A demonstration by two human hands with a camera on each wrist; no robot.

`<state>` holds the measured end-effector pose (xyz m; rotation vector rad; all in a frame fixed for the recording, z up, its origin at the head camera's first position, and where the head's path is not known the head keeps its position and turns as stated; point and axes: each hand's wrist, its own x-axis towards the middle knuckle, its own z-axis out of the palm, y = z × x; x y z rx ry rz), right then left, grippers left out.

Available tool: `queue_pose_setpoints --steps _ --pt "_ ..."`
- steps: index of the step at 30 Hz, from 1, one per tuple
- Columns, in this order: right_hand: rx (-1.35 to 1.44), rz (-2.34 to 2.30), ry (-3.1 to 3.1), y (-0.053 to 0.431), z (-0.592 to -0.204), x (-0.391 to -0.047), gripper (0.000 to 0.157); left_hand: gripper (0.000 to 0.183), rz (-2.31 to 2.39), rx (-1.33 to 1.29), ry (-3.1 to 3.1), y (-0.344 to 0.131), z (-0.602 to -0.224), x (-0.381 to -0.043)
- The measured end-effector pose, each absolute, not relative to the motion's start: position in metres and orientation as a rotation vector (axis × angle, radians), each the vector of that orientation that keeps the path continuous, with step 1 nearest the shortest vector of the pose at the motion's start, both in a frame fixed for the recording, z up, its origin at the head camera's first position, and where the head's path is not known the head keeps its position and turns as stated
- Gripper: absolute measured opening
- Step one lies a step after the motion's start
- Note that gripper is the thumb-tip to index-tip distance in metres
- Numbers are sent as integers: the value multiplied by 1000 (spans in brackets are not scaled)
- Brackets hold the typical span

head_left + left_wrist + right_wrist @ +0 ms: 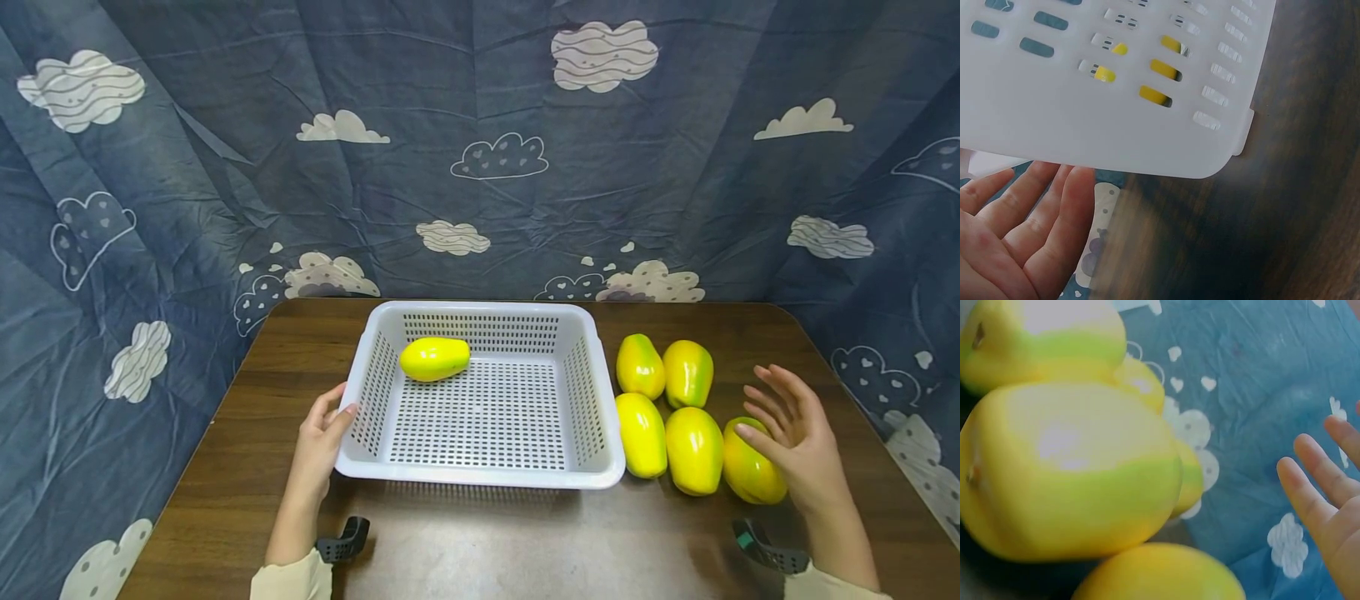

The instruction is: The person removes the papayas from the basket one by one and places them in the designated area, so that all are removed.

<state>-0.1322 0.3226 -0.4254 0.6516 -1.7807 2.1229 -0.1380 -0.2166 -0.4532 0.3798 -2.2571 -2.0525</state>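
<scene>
A white plastic basket [477, 477] with slotted walls stands on the table. One yellow papaya [435, 359] lies inside it, near the back left corner. My left hand [318, 442] holds the basket's left rim, thumb over the edge and fingers along the outside; in the left wrist view the fingers [1075, 206] reach up under the rim. To the right of the basket several yellow-green papayas [694, 451] lie close together. My right hand [806, 442] hovers over the rightmost papaya [750, 467], fingers spread and thumb apart, gripping nothing. In the right wrist view its fingers [1310, 494] are apart from the fruit.
The brown wooden table [247, 400] extends around the basket, with a glossy patch at the front. A dark blue curtain [420, 92] printed with clouds hangs behind and at both sides. Black straps [343, 540] sit at both wrists.
</scene>
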Motion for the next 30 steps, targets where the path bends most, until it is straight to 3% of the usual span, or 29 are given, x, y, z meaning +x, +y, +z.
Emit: queue_pose_setpoints --steps 30 --pt "761 1691 -2167 265 -379 -174 87 39 -2079 387 -2240 -216 -455 -138"
